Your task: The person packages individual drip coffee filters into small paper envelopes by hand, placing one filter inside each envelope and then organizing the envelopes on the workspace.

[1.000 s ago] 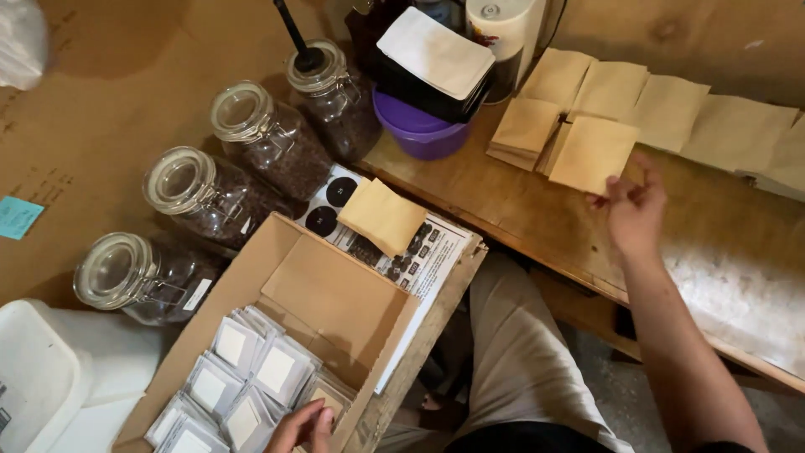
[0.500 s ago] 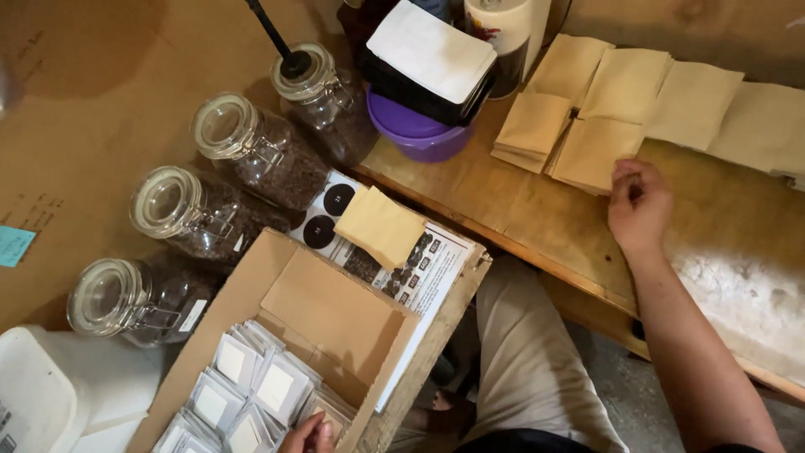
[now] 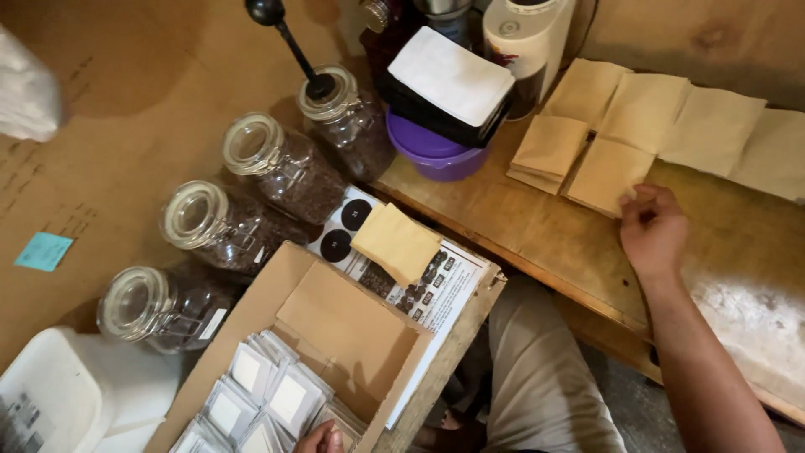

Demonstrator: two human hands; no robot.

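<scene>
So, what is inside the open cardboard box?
The cardboard box holds rows of small white-faced packets standing on edge. The left hand touches them at the lower edge. What lies beneath the packets is covered.

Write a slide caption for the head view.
Right hand touches tan paper pouch; left hand reaches into brown cardboard box.

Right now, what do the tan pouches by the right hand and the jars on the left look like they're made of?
The tan pouches beside the right hand look like matte kraft paper: flat, dull, creased. The jars look like clear glass with wire-clasp lids; dark contents show through glossy walls.
</scene>
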